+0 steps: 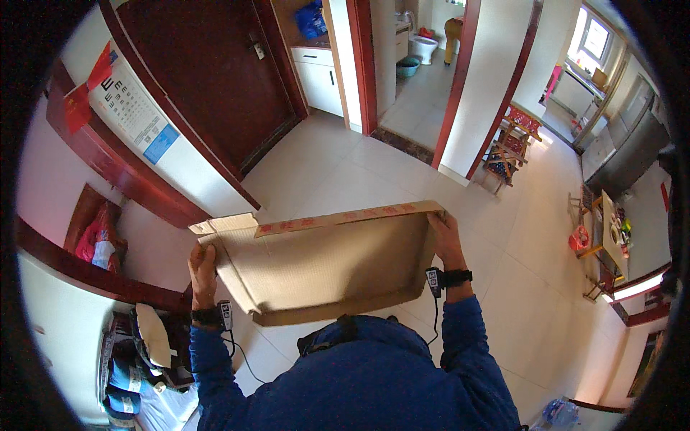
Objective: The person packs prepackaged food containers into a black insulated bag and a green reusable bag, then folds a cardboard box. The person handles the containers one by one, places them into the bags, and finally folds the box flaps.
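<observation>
Between my two hands I hold a shallow brown cardboard box (pixel 323 266) up in front of my body, its inside facing me. My left hand (pixel 203 271) is closed on the box's left end, below a folded-out flap. At the upper right corner, my right hand (pixel 447 237) grips the other end, with the thumb on the near side. Red print runs along the far rim. Both wrists wear dark straps with small devices and cables. The underside of the box is hidden from me.
A dark red door (pixel 208 79) stands ahead to the left, and an open doorway shows a toilet (pixel 422 49). Folding stools (pixel 507 151) lean by the wall at right. Farther right is a wooden table (pixel 609 237) with items on it. Bags and bedding sit at lower left.
</observation>
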Demonstrator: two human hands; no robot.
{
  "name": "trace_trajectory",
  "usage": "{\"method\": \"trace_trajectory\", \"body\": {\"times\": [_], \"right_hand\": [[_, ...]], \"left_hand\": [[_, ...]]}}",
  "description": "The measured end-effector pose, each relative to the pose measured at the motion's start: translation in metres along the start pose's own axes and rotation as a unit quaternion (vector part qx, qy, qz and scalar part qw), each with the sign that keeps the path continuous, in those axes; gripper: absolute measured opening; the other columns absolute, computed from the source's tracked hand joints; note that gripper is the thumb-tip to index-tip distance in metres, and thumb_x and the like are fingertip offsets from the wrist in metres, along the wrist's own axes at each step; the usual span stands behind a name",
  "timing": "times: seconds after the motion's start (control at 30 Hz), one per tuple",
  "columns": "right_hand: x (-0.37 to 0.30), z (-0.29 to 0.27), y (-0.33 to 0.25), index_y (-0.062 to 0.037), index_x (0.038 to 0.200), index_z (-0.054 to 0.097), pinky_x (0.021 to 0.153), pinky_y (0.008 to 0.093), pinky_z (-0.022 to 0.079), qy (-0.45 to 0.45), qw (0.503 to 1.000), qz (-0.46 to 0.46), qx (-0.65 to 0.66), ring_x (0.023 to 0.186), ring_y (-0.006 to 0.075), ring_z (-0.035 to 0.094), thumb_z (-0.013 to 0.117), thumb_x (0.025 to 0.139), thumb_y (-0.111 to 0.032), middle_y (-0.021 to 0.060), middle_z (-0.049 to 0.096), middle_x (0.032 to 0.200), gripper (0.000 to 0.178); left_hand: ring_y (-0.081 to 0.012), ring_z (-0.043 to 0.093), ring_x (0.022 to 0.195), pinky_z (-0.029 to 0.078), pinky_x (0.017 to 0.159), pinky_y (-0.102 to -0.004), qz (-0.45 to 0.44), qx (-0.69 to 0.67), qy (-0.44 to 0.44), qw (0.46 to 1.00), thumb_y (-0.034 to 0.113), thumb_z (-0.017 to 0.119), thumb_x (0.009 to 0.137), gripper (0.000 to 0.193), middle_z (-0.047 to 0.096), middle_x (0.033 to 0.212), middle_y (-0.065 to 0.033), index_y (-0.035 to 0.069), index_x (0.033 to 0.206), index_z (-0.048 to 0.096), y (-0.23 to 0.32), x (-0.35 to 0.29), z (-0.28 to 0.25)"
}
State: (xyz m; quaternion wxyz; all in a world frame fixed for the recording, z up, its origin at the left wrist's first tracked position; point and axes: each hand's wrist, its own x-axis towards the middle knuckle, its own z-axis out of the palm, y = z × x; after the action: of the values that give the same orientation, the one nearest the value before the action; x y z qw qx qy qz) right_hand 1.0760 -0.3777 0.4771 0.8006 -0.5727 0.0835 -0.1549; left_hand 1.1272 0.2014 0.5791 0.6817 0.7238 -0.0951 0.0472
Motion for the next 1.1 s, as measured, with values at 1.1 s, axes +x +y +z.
{"method": "trace_trajectory", "body": {"times": [1.1], "right_hand": [[-0.106, 0.141, -0.060, -0.0007, 0.145, 0.050, 0.100, 0.0389, 0.051, -0.214, 0.901, -0.102, -0.363, 0.115, 0.0313, 0.065, 0.082, 0.079, -0.016, 0.0206, 0.064, 0.130, 0.075]], "left_hand": [[-0.0356, 0.070, 0.101, 0.057, 0.089, -0.0384, 0.188, 0.229, -0.219, 0.930, 0.009, 0.078, 0.085, 0.048, 0.069, 0.114, -0.0189, 0.002, 0.130, 0.061, 0.011, -0.022, 0.215]]}}
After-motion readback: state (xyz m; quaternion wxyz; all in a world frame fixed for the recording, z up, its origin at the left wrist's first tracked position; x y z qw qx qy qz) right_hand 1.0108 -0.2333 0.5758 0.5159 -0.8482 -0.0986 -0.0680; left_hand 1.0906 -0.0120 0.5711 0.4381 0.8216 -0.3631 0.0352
